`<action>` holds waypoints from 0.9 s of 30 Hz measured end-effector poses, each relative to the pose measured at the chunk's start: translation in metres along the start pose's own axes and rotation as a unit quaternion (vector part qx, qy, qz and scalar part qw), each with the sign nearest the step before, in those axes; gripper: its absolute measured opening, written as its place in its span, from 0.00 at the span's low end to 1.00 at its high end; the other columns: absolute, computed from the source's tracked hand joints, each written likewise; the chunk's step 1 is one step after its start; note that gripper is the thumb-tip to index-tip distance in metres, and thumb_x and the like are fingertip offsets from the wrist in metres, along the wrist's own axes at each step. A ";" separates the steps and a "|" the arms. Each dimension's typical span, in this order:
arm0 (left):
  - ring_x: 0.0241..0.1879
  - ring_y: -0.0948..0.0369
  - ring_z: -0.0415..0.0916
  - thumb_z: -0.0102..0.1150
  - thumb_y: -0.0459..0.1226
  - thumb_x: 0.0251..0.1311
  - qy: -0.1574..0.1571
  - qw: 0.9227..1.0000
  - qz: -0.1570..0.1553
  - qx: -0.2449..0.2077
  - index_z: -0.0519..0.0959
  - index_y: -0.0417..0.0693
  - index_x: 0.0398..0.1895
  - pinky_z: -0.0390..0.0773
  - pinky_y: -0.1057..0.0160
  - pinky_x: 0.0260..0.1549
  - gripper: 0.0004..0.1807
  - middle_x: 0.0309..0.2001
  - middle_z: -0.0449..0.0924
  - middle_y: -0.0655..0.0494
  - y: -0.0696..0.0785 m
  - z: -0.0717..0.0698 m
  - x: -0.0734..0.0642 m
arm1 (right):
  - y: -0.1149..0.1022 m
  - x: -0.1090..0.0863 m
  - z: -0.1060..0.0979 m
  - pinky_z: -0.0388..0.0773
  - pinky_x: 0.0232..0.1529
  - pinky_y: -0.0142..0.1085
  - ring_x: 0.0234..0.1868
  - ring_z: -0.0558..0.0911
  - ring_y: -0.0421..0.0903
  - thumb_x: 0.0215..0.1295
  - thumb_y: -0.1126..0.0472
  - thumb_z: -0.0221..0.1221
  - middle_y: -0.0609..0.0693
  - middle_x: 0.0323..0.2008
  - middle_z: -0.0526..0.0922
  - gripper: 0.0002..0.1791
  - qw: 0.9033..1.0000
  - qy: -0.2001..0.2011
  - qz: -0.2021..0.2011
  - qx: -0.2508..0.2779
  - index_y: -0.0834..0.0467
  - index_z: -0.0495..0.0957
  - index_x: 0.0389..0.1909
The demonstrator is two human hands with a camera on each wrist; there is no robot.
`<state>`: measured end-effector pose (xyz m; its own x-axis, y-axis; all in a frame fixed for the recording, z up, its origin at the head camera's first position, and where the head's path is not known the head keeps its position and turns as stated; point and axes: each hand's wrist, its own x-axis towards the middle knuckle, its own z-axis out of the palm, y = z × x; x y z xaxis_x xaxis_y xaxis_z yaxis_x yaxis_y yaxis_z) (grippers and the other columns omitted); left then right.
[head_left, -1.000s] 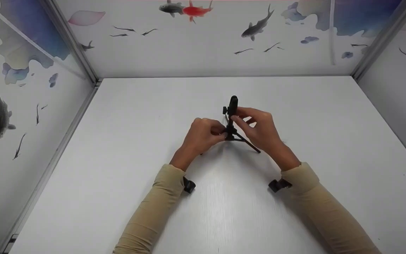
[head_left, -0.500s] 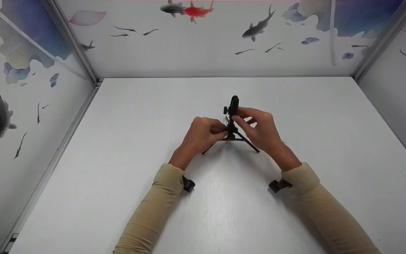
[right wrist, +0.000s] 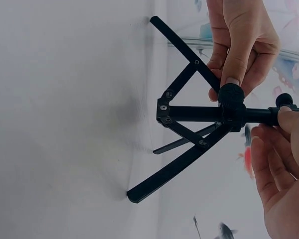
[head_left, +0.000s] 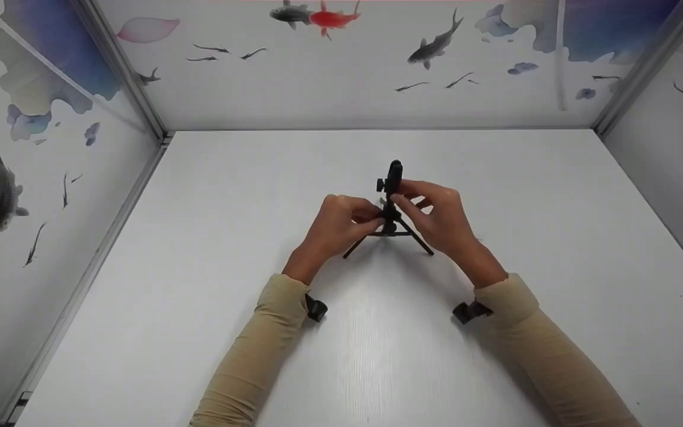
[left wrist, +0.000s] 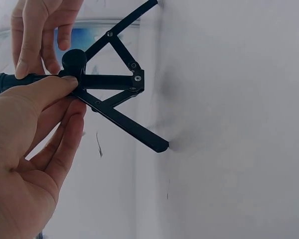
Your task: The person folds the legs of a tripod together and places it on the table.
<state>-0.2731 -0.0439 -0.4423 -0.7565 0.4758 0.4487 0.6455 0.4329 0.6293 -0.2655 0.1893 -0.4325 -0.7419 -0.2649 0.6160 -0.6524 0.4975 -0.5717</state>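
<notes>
Left hand: thumb and fingers pinch the tripod at its round knob; from my station I cannot tell whether the grip bears on the knob alone or also on the collar behind it. Right hand: thumb and fingertips pinch the upper post, just below the clamp head. A small knob stands out on the left of that head.

Tripod position: upright, just right of centre in the head frame, legs spread, feet apparently meeting the white table. Both wrist frames show it sideways.

Risks, my judgement:
1. If the round knob is loose, the post could slide or swivel should the right pinch relax; I cannot read its tightness.
2. Unequal push from the two hands could tip the tripod, since the grips sit high above the feet.
3. A turn at the round knob without a firm hold on the post could twist the whole stand and drag its feet.
4. The right thumb sits near the small knob in the right wrist frame; a stray brush could shift the clamp head.
</notes>
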 end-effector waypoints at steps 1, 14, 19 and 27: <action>0.39 0.62 0.93 0.73 0.34 0.69 0.000 1.000 0.001 0.000 0.93 0.44 0.45 0.90 0.65 0.41 0.06 0.40 0.95 0.52 0.000 0.000 0.000 | 0.000 0.000 0.000 0.86 0.39 0.30 0.46 0.92 0.43 0.76 0.57 0.68 0.45 0.49 0.94 0.14 1.000 0.000 0.002 -0.001 0.51 0.89 0.59; 0.38 0.63 0.93 0.73 0.33 0.68 0.010 1.000 -0.002 -0.021 0.93 0.43 0.45 0.90 0.67 0.40 0.06 0.41 0.95 0.52 0.000 0.000 -0.001 | -0.001 -0.001 -0.001 0.86 0.40 0.31 0.47 0.91 0.42 0.77 0.57 0.67 0.46 0.48 0.94 0.15 1.000 -0.003 -0.005 -0.001 0.52 0.88 0.60; 0.38 0.63 0.93 0.73 0.33 0.68 0.015 1.000 0.001 -0.022 0.93 0.43 0.45 0.90 0.66 0.40 0.06 0.40 0.95 0.52 0.000 0.000 0.000 | -0.001 0.000 -0.001 0.87 0.43 0.31 0.49 0.91 0.43 0.76 0.58 0.67 0.46 0.48 0.94 0.15 1.000 -0.002 -0.006 0.007 0.52 0.88 0.61; 0.37 0.65 0.92 0.72 0.34 0.68 0.022 0.999 0.005 -0.028 0.93 0.45 0.45 0.89 0.68 0.40 0.06 0.40 0.95 0.54 0.000 -0.001 0.000 | -0.001 0.000 -0.001 0.87 0.45 0.30 0.49 0.90 0.43 0.76 0.59 0.68 0.47 0.48 0.94 0.15 1.000 -0.003 -0.005 0.012 0.53 0.88 0.61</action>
<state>-0.2731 -0.0448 -0.4421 -0.7553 0.4443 0.4818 0.6465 0.3841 0.6592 -0.2644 0.1901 -0.4314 -0.7354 -0.2748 0.6194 -0.6641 0.4741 -0.5782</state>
